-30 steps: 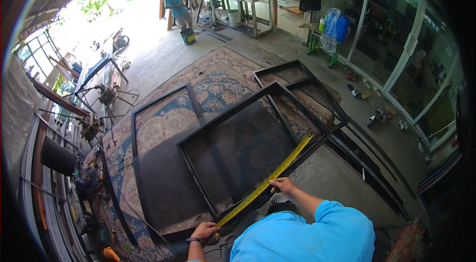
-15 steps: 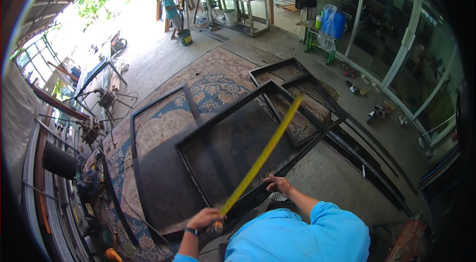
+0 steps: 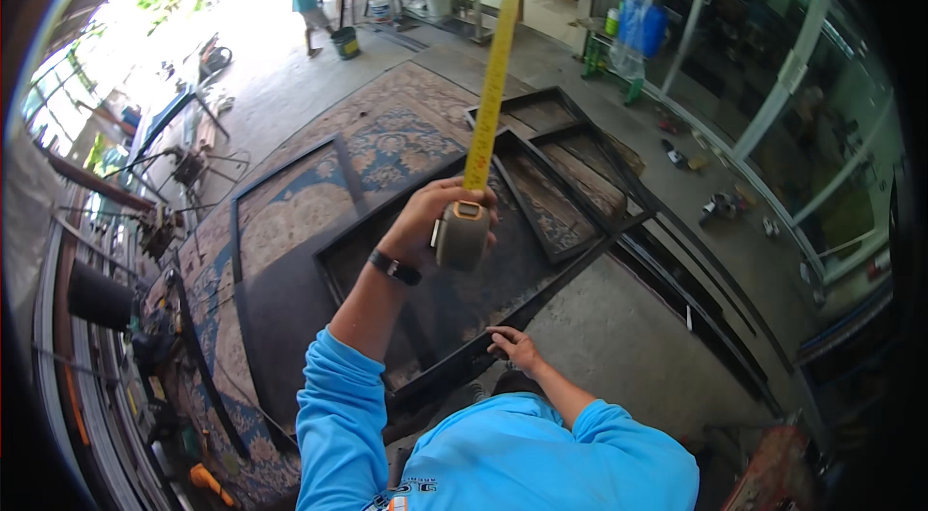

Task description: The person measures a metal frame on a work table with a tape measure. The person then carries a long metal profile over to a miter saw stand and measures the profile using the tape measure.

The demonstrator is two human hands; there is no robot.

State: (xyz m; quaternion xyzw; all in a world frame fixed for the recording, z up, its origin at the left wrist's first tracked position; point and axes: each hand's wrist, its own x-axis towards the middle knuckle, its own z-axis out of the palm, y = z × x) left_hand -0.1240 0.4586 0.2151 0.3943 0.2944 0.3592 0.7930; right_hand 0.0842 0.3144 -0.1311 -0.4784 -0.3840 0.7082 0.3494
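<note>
My left hand (image 3: 437, 216) is raised in front of me, its fingers wrapped round the dark case of a tape measure (image 3: 462, 235). The yellow blade (image 3: 495, 76) sticks out stiffly, away from me and upward, past the far end of the black metal frames. Lower and to the right, my right hand (image 3: 516, 348) reaches the near edge of a large black rectangular frame (image 3: 440, 378), fingers stretched apart with the tips at the bar. That frame lies over a dark sheet (image 3: 266, 337) and another black frame (image 3: 237, 221) on a patterned carpet (image 3: 387, 139).
Smaller black frames (image 3: 556, 139) overlap on the right, beside long dark bars (image 3: 691, 303). Metal lengths (image 3: 87, 395) and tools line the left. Shoes (image 3: 720, 206) lie by the glass doors (image 3: 754, 76). Another person (image 3: 305, 3) stands far off near a bucket (image 3: 345, 42).
My left hand has lifted the tape measure up and forward from low beside the frame, so the blade points more steeply away. My right hand remains at the frame's near edge.
</note>
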